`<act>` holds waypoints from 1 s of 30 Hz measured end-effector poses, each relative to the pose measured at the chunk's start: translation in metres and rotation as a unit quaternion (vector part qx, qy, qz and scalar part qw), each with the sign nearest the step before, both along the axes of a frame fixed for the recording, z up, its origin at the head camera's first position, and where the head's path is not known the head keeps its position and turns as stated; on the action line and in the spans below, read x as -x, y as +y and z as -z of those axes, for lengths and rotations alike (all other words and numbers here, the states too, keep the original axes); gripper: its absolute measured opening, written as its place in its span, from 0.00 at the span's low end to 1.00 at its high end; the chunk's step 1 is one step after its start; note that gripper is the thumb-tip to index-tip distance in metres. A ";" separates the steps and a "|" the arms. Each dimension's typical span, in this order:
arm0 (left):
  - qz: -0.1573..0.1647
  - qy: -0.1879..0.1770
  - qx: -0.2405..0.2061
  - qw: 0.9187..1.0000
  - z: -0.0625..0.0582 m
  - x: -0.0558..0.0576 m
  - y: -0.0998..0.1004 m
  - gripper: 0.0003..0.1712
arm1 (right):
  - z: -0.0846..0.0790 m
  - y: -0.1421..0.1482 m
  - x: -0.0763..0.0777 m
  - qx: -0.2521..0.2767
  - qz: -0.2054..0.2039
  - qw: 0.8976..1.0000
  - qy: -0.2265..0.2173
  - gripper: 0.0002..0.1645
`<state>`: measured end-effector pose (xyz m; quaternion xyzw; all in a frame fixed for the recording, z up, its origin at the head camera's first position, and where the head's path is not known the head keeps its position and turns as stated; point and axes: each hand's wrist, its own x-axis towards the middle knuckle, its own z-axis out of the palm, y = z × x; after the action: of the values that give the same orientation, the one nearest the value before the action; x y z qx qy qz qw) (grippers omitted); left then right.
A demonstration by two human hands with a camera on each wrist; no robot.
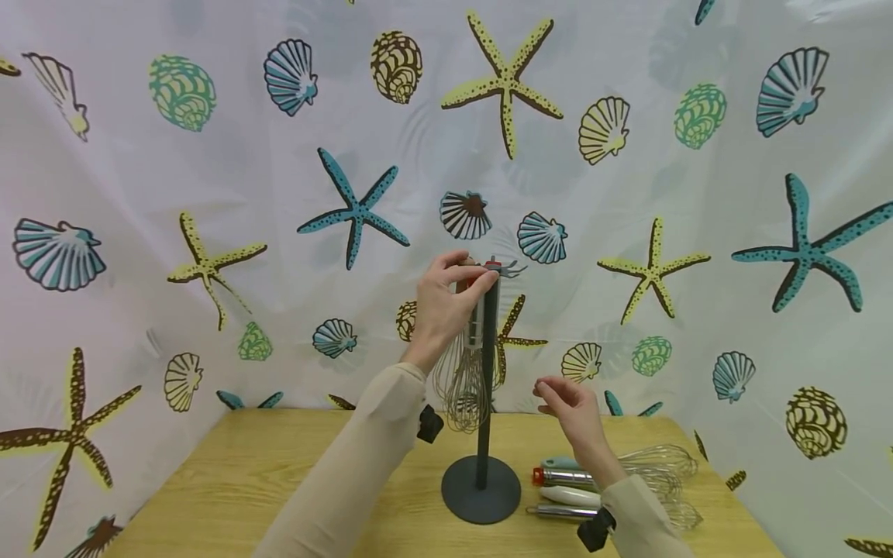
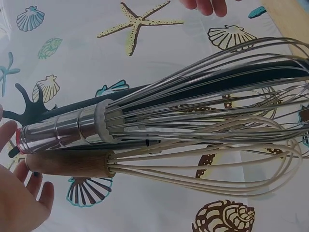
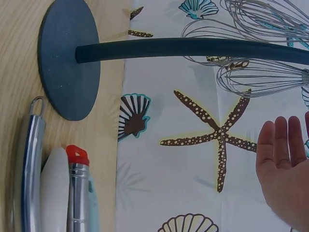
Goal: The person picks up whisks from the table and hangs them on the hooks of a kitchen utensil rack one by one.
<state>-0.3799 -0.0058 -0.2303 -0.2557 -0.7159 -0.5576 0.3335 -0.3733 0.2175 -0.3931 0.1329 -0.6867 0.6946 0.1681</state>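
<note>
Below, the bench (image 1: 279,473) carries a dark stand (image 1: 481,504), with several whisks (image 1: 568,496) lying to its right. High on the stand hang a red-capped metal whisk (image 2: 63,129) and a wooden-handled whisk (image 2: 72,163). The left grip (image 1: 448,304) curls at their upper ends; whether it pinches either, I cannot tell. The right grip (image 1: 575,411) is empty, fingers relaxed.
</note>
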 end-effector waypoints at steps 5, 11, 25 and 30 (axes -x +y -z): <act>-0.001 0.003 0.002 1.000 0.000 0.000 0.000 0.15 | 0.010 0.006 -0.002 -0.008 0.004 1.000 -0.012 0.18; 0.013 0.008 0.024 1.000 -0.001 -0.003 0.002 0.15 | 0.025 0.022 -0.004 -0.041 0.001 0.997 -0.064 0.19; -0.012 0.009 0.037 0.999 -0.002 -0.007 0.006 0.18 | 0.050 0.049 -0.002 -0.092 -0.085 0.986 -0.110 0.25; -0.023 0.020 0.039 0.999 0.002 -0.006 0.005 0.17 | 0.058 0.062 -0.006 -0.148 -0.171 0.965 -0.133 0.26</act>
<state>-0.3734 -0.0004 -0.2319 -0.2633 -0.7359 -0.5162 0.3502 -0.3669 0.2797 -0.4507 0.1785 -0.7648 0.6154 -0.0674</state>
